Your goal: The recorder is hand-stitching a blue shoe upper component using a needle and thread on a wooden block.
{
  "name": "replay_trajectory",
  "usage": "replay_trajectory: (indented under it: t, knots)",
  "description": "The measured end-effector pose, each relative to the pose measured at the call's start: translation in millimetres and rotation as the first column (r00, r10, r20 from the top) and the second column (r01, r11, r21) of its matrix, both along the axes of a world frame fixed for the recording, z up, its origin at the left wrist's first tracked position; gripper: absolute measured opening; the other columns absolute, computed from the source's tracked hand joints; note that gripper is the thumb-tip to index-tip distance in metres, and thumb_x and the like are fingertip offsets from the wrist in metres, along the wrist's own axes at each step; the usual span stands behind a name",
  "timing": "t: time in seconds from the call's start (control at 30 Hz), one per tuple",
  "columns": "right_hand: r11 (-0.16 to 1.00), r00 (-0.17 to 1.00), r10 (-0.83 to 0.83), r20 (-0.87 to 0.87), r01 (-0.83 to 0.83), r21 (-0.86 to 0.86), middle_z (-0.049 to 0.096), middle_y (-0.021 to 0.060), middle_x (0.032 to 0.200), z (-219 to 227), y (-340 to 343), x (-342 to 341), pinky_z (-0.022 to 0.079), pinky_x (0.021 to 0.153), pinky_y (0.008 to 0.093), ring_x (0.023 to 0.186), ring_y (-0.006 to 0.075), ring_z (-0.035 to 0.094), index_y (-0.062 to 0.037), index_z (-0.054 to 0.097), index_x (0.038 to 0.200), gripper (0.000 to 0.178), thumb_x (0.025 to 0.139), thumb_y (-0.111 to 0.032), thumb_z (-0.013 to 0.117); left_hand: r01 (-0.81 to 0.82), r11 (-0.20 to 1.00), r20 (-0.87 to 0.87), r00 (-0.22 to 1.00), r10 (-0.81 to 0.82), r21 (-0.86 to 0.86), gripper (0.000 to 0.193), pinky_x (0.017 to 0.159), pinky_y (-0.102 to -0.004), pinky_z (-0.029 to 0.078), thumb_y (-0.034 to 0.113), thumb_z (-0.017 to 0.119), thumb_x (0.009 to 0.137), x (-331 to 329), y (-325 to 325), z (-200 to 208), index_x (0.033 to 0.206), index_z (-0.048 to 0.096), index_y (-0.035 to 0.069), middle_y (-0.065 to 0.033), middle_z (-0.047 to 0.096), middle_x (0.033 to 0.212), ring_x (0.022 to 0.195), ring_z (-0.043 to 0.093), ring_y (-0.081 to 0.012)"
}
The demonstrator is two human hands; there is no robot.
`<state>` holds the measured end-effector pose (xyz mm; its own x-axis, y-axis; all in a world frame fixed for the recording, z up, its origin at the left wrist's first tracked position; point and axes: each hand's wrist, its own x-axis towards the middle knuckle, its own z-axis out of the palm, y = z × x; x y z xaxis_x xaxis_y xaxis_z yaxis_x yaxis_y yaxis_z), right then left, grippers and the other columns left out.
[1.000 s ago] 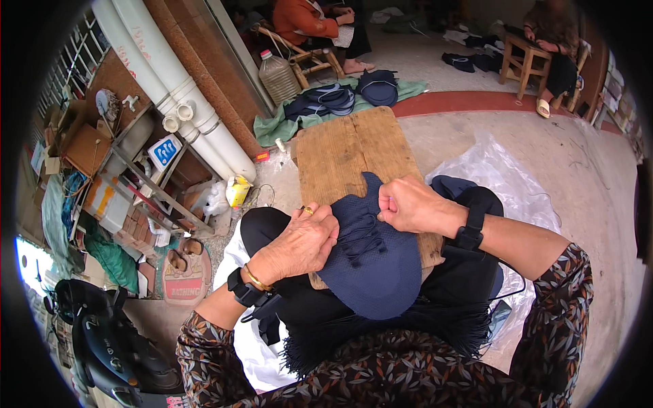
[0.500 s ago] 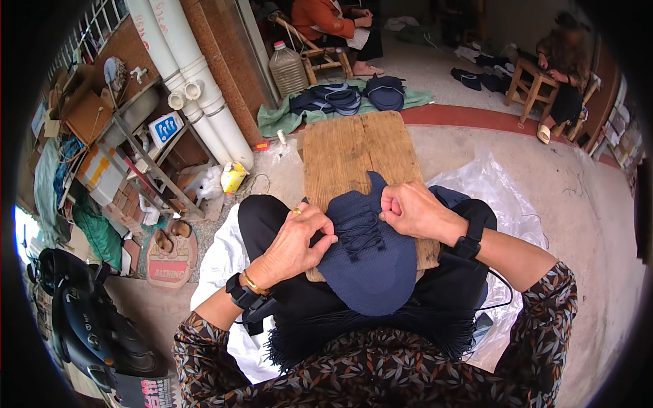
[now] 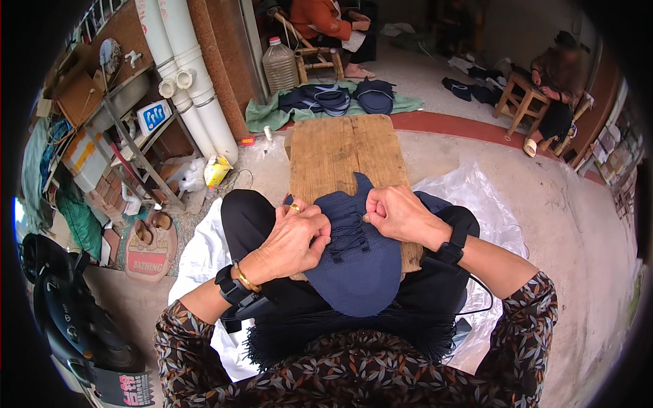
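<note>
A flat navy shoe upper (image 3: 357, 279) lies across my lap and the near end of a wooden board (image 3: 343, 149), its rounded toe toward me. Thin dark laces (image 3: 348, 238) criss-cross its middle in loose loops. My left hand (image 3: 296, 234), with a gold ring and bracelet, is closed at the left edge of the lacing, fingers curled in. On the other side my right hand (image 3: 401, 217) pinches close to the upper's right flap. Both appear to grip lace ends, though the dark cord barely shows at the fingertips.
White cloth and clear plastic sheeting (image 3: 476, 204) spread around my legs. Stacked navy pieces (image 3: 374, 96) rest on green cloth ahead. Two people sit beyond, near a wooden stool (image 3: 520, 102). Shelves (image 3: 139, 143) and a scooter (image 3: 75, 313) stand at left.
The whole view has shifted slightly left. My left fingers have curled in more tightly, and my right hand stays pinched beside the lacing. The shoe upper keeps its place on the board.
</note>
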<state>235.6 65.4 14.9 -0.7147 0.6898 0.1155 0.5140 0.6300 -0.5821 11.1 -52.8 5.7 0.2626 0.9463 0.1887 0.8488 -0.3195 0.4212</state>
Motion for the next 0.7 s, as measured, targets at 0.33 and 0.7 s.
replay_trajectory:
  t: [0.33, 0.7]
  knots:
    - [0.999, 0.999, -0.045, -0.024, 0.044, -0.030, 0.064, 0.0128, 0.064, -5.4, 5.8, -1.7, 0.049, 0.057, 0.0367, 0.059, 0.0220, 0.063, 0.0003, 0.066, 0.076, 0.018, 0.083, -0.011, 0.077, 0.143, 0.988, -0.110, 0.985, -0.135, 0.060, 0.013, 0.102, -0.0501, 0.033, 0.004, 0.068, 0.077, -7.6, -12.6, 0.2, 0.087, 0.059, 0.004, -0.0105, 0.052, 0.100, 0.104, 0.048, -0.0309]
    - [0.997, 0.998, -0.063, -0.010, 0.063, -0.041, 0.061, 0.0060, 0.062, 3.4, 1.1, -4.0, 0.046, 0.055, 0.0340, 0.057, 0.0163, 0.056, 0.0001, 0.066, 0.077, 0.017, 0.085, -0.012, 0.076, 0.026, 0.996, 0.041, 0.999, -0.029, 0.082, 0.017, 0.094, -0.0422, 0.043, 0.011, 0.075, 0.081, -19.6, -15.3, -2.2, 0.090, 0.063, 0.003, -0.0110, 0.060, 0.096, 0.098, 0.056, -0.0298]
